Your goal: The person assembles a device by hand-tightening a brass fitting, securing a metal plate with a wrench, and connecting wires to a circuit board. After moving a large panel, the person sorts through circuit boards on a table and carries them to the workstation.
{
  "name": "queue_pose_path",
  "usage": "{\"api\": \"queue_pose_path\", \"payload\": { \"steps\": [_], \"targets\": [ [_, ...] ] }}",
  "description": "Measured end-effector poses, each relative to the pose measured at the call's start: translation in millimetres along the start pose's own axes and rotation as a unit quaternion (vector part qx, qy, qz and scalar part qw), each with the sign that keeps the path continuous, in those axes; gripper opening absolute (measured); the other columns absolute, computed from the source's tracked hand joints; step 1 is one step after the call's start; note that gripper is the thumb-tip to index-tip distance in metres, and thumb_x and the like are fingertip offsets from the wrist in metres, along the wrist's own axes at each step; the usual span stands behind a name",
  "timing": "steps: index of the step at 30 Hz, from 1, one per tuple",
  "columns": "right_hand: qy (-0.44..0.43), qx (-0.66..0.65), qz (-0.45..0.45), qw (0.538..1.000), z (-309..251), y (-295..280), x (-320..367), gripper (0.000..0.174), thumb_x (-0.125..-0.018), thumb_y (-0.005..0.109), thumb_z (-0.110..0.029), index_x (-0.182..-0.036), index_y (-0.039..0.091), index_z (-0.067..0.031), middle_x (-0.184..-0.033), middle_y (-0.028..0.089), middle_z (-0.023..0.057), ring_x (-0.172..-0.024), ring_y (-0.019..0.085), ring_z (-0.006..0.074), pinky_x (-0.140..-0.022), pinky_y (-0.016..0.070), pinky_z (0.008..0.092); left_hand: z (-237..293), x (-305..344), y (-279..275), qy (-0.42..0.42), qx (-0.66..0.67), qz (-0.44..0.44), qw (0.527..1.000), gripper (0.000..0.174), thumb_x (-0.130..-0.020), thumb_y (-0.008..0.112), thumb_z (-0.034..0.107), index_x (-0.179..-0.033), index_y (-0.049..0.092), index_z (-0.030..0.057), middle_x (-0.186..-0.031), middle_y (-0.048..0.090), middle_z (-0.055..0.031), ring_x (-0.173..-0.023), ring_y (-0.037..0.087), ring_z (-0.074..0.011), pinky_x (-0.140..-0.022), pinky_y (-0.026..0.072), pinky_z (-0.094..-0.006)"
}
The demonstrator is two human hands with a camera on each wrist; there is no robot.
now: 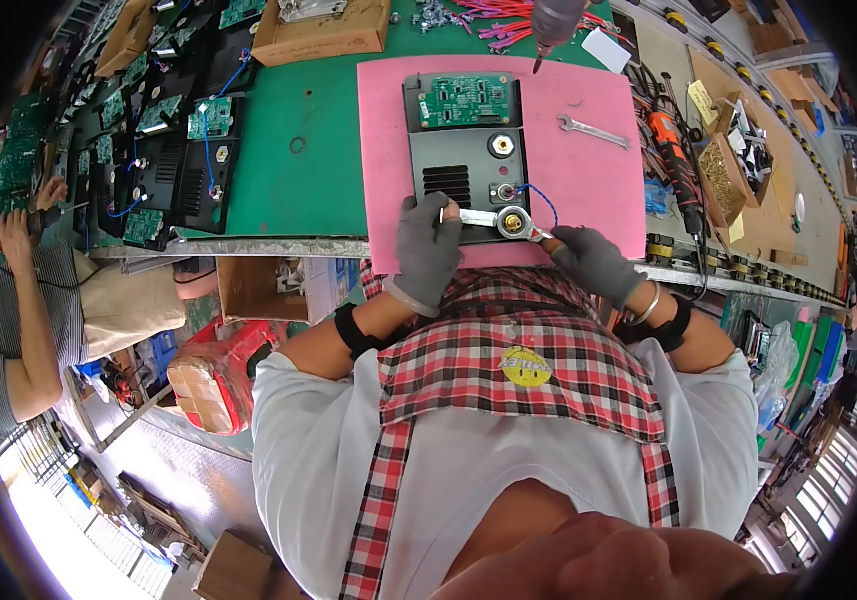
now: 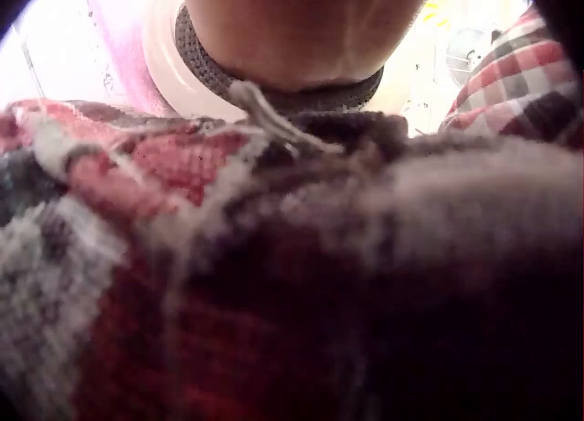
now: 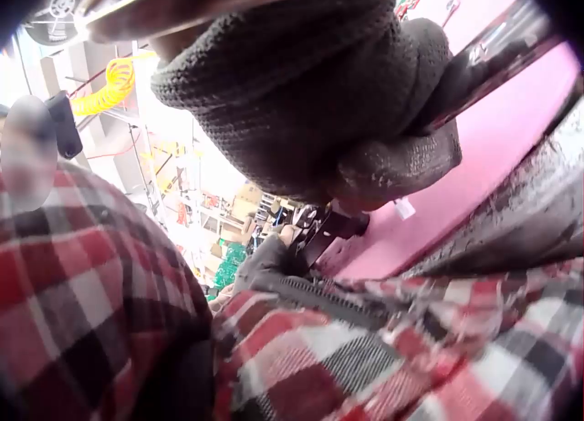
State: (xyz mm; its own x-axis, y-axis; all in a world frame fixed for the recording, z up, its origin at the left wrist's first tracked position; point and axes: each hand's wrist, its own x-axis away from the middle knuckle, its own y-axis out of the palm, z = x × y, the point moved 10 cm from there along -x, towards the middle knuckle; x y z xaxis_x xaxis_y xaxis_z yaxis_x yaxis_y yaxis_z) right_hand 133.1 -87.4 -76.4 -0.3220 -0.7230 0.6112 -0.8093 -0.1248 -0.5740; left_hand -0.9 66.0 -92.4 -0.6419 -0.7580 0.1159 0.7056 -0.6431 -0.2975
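Observation:
A black metal panel [image 1: 435,150] carries a green circuit board [image 1: 464,101], vent slots and brass fittings. My gloved left hand [image 1: 426,250] grips a silver wrench [image 1: 476,218] at the panel's near edge. The round head of the wrench surrounds a brass fitting. On the other side, my gloved right hand [image 1: 593,262] grips a tool handle [image 1: 551,244] that reaches the same head. In the right wrist view a shiny metal bar [image 3: 493,61] runs out of the right glove [image 3: 301,93]. The left wrist view shows mostly checked apron [image 2: 182,275]; the left hand is hidden there.
A pink mat [image 1: 588,180] lies under the panel, with a loose open-end wrench [image 1: 593,131] on it. A power screwdriver [image 1: 553,25] hangs above. An orange-and-black tool [image 1: 673,150] lies right. More black panels [image 1: 203,165] stand left, where another person [image 1: 23,290] works.

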Motion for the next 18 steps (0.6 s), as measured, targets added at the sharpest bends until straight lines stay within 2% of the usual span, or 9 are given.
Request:
{"api": "queue_pose_path", "payload": {
  "steps": [5,8,9,10,11,13,14,17,18],
  "targets": [
    [0.000,-0.053,0.017,0.998,2,5,5,0.033,-0.084,0.049,-0.026,-0.106,0.057,-0.0023,-0.084,0.060,0.0206,-0.079,0.058,0.0347,-0.072,0.0449,0.0390,3,4,1,-0.021,0.075,-0.004,0.997,0.018,-0.087,0.051,0.017,-0.091,0.055,-0.0002,-0.084,0.045,-0.0102,-0.051,0.051,-0.0137,-0.039,0.0439,-0.0241],
    [-0.098,0.003,0.037,0.994,-5,-6,2,0.032,-0.085,0.048,-0.026,-0.105,0.057,-0.0018,-0.079,0.060,0.0172,-0.073,0.059,0.0283,-0.069,0.0459,0.0361,-3,3,3,-0.045,0.165,-0.027,0.985,0.017,-0.087,0.051,0.015,-0.095,0.055,-0.0003,-0.090,0.045,-0.0096,-0.053,0.052,-0.0124,-0.040,0.0453,-0.0218],
    [-0.090,-0.042,0.075,0.992,-11,-26,7,0.031,-0.086,0.048,-0.026,-0.104,0.056,-0.0019,-0.077,0.060,0.0155,-0.071,0.059,0.0254,-0.067,0.0460,0.0349,-5,3,4,-0.059,0.202,-0.037,0.977,0.018,-0.087,0.051,0.013,-0.097,0.055,-0.0006,-0.093,0.043,-0.0090,-0.054,0.052,-0.0113,-0.039,0.0459,-0.0206],
    [-0.083,-0.088,0.109,0.987,-23,-49,18,0.030,-0.086,0.048,-0.026,-0.103,0.056,-0.0020,-0.075,0.059,0.0138,-0.069,0.058,0.0224,-0.065,0.0461,0.0337,-1,2,2,-0.051,0.194,-0.033,0.979,0.019,-0.087,0.051,0.015,-0.101,0.051,0.0012,-0.073,0.052,-0.0032,-0.052,0.046,-0.0068,-0.039,0.0405,-0.0195],
    [-0.075,-0.134,0.140,0.978,-27,-64,24,0.030,-0.086,0.048,-0.026,-0.102,0.056,-0.0021,-0.073,0.059,0.0121,-0.066,0.058,0.0195,-0.064,0.0463,0.0326,-2,2,1,-0.051,0.188,-0.036,0.980,0.018,-0.087,0.051,0.014,-0.100,0.051,0.0009,-0.073,0.052,-0.0035,-0.051,0.046,-0.0066,-0.038,0.0401,-0.0196],
    [0.007,-0.208,0.138,0.968,8,-87,11,0.028,-0.087,0.049,-0.027,-0.101,0.053,-0.0026,-0.067,0.055,0.0085,-0.063,0.055,0.0125,-0.060,0.0457,0.0299,-5,3,-1,-0.054,0.175,-0.041,0.982,0.017,-0.086,0.052,0.011,-0.100,0.051,0.0002,-0.074,0.053,-0.0040,-0.050,0.045,-0.0061,-0.037,0.0393,-0.0197],
    [0.051,-0.146,0.149,0.977,16,-96,3,0.027,-0.085,0.051,-0.023,-0.103,0.050,-0.0026,-0.070,0.057,0.0113,-0.065,0.057,0.0205,-0.061,0.0461,0.0330,-13,5,3,-0.121,0.135,-0.079,0.980,0.024,-0.079,0.060,0.007,-0.099,0.051,0.0001,-0.081,0.053,-0.0054,-0.057,0.050,-0.0086,-0.044,0.0440,-0.0218],
    [-0.100,0.013,0.228,0.969,22,-90,-19,0.031,-0.081,0.053,-0.018,-0.108,0.048,-0.0034,-0.084,0.059,0.0155,-0.073,0.059,0.0300,-0.065,0.0470,0.0375,-1,2,-5,0.110,-0.030,0.008,0.993,0.033,-0.070,0.068,0.004,-0.098,0.051,-0.0004,-0.088,0.052,-0.0074,-0.067,0.056,-0.0131,-0.056,0.0477,-0.0248],
    [-0.251,0.151,0.310,0.905,12,-78,-20,0.036,-0.078,0.053,-0.014,-0.113,0.048,-0.0050,-0.100,0.057,0.0184,-0.084,0.056,0.0354,-0.070,0.0470,0.0417,1,3,-6,0.093,-0.052,0.000,0.994,0.039,-0.064,0.072,0.005,-0.096,0.051,-0.0007,-0.091,0.051,-0.0082,-0.076,0.057,-0.0158,-0.063,0.0480,-0.0273]
  ]
}}
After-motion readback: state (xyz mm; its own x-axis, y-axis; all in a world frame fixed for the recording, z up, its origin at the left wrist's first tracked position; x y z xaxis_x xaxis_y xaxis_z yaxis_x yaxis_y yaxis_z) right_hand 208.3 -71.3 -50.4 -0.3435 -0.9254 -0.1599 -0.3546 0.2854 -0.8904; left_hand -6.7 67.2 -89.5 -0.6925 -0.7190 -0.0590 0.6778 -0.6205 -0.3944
